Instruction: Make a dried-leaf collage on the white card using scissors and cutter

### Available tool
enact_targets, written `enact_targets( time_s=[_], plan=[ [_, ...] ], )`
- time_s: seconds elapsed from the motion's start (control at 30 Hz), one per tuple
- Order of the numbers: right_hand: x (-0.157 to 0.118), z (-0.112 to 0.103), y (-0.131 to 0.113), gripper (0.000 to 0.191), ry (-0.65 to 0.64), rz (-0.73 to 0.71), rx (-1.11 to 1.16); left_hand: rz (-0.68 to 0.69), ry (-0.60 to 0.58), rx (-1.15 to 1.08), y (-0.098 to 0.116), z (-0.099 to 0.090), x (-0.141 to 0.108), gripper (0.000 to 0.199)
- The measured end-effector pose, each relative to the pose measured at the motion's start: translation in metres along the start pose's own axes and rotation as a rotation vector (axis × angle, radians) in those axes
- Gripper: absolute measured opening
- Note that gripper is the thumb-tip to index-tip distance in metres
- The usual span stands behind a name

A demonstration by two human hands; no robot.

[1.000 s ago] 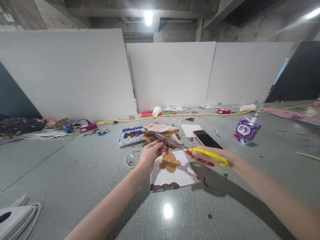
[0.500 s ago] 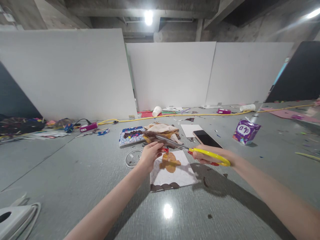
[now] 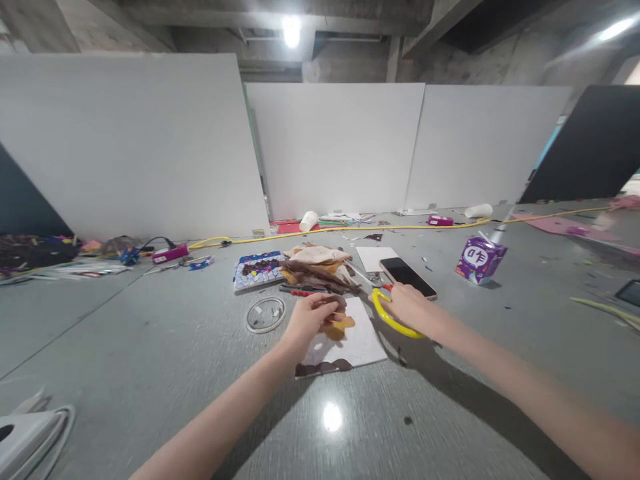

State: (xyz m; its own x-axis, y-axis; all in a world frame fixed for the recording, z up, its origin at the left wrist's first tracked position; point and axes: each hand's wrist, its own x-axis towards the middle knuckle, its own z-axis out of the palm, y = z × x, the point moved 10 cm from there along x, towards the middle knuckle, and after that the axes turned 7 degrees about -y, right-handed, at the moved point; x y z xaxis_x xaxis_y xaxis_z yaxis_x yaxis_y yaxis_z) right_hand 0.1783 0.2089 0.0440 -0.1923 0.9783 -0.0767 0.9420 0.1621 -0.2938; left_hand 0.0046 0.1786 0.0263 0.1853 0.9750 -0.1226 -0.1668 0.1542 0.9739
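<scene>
Left grip: pinching a small brown piece over the white board. Right grip: fingers round the yellow-handled scissors, their long axis running forward and leftward from it. Fabric heap: beyond both grips, the left one nearer.

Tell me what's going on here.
A person's left hand pinches what looks like a small brown piece above a white board. The board bears an orange-brown shape, partly hidden by the hand, and dark scallops along its near edge. The right hand holds yellow-handled scissors, blades pointing away, near a smartphone. Crumpled brown and cream material lies just beyond the board.
</scene>
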Motion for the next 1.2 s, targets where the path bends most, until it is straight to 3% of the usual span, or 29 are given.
enact_targets(
  time_s=[0.27, 0.5, 0.7, 0.8, 0.9, 1.0, 1.1, 1.2],
  plan=[
    [-0.022, 0.013, 0.030, 0.029, 0.103, 0.180, -0.132, -0.007, -0.056, 0.099, -0.037, 0.016, -0.035, 0.019],
    [-0.028, 0.016, 0.024, 0.035, 0.063, 0.185, -0.212, 0.014, -0.080, 0.123, -0.044, 0.019, -0.051, 0.027],
    [-0.042, 0.000, 0.005, 0.034, 0.155, 0.127, -0.321, -0.012, -0.117, 0.080, -0.052, 0.024, -0.051, 0.032],
    [-0.053, -0.008, -0.030, 0.025, 0.261, -0.171, -0.143, -0.009, -0.127, 0.084, -0.051, 0.025, -0.052, 0.030],
    [-0.063, 0.001, -0.059, 0.014, 0.163, -0.461, 0.250, 0.004, -0.147, 0.105, -0.050, 0.027, -0.052, 0.027],
    [-0.065, 0.013, -0.068, 0.013, 0.053, -0.514, 0.481, 0.018, -0.173, 0.147, -0.050, 0.032, -0.053, 0.024],
    [-0.062, 0.018, -0.063, 0.015, 0.051, -0.470, 0.555, 0.026, -0.196, 0.200, -0.050, 0.035, -0.056, 0.020],
    [-0.056, 0.021, -0.054, 0.017, 0.056, -0.433, 0.581, 0.148, -0.085, 0.431, -0.032, 0.024, -0.060, 0.012]
  ],
)
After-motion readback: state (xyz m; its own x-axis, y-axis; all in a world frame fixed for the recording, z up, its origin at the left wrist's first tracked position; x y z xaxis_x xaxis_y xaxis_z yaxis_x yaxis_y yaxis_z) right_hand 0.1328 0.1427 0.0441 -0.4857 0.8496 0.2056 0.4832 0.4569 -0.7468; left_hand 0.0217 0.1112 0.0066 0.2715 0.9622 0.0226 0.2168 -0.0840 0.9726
